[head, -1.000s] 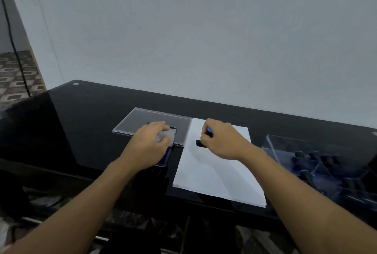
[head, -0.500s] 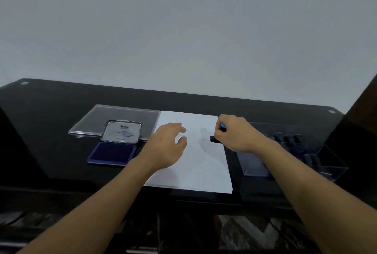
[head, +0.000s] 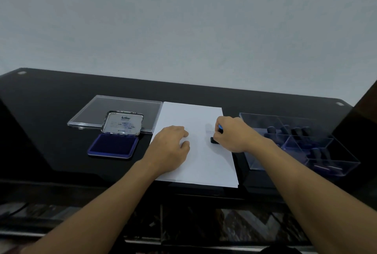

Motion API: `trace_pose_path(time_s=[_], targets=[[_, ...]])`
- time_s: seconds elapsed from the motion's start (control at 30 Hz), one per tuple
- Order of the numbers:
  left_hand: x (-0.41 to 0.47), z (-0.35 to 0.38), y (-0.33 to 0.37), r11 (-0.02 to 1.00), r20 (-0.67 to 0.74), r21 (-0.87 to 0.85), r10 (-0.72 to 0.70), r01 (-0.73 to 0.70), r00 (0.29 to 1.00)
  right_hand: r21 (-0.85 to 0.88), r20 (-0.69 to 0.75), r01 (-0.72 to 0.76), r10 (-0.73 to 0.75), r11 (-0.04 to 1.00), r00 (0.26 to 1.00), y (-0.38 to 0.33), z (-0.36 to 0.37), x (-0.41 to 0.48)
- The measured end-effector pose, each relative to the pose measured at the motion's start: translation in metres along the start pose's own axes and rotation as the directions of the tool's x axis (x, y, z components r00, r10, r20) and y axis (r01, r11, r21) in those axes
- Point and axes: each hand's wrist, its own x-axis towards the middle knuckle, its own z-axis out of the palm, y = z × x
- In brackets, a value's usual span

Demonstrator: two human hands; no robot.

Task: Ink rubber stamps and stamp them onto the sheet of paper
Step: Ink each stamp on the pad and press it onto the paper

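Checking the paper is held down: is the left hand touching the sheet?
Touching. The head view shows the left hand lying palm-down on the sheet of paper, no gap visible.

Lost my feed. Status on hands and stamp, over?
Left hand flat on paper, empty. Right hand grips stamp, base on paper. Ink pad open. Nothing in the way.

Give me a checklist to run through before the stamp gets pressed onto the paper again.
1. Stamp gripped in right hand: ok.
2. Left hand resting on the paper to steady it: ok.
3. Blank area left on paper: ok; only one faint mark beside the stamp.
4. Ink pad open, lid tilted up: ok.
5. Ink still on stamp face: cannot tell, face hidden.
6. More stamps in the clear box: ok.
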Motion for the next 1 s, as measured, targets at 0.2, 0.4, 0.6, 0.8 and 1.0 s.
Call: trace_pose_path(time_s=[0.2, 0.4, 0.6, 0.8, 1.0], targets=[[0.001, 0.001, -0.001, 1.000, 0.004, -0.010, -0.005, 0.005, 1.000, -0.049, 0.007, -0.036, 0.036, 0.998, 0.999, -0.005, 0.008, 0.000], [0.001, 0.001, -0.001, 1.000, -0.001, -0.009, 0.002, -0.002, 1.000, -0.017, 0.013, -0.053, 0.053, 0.998, 0.999, -0.007, 0.008, 0.000], [0.002, 0.002, -0.001, 1.000, 0.009, -0.014, -0.011, 0.011, 1.000, -0.004, 0.006, -0.059, 0.059, 0.998, 0.998, -0.005, 0.012, 0.000], [0.004, 0.001, -0.002, 0.999, 0.035, -0.038, -0.035, 0.036, 0.999, -0.009, 0.028, -0.057, 0.057, 0.998, 0.998, -0.006, 0.010, 0.000], [0.007, -0.014, -0.001, 0.999, 0.001, -0.050, -0.021, 0.021, 1.000, -0.012, 0.066, -0.049, 0.050, 0.999, 0.997, -0.005, -0.005, 0.005]])
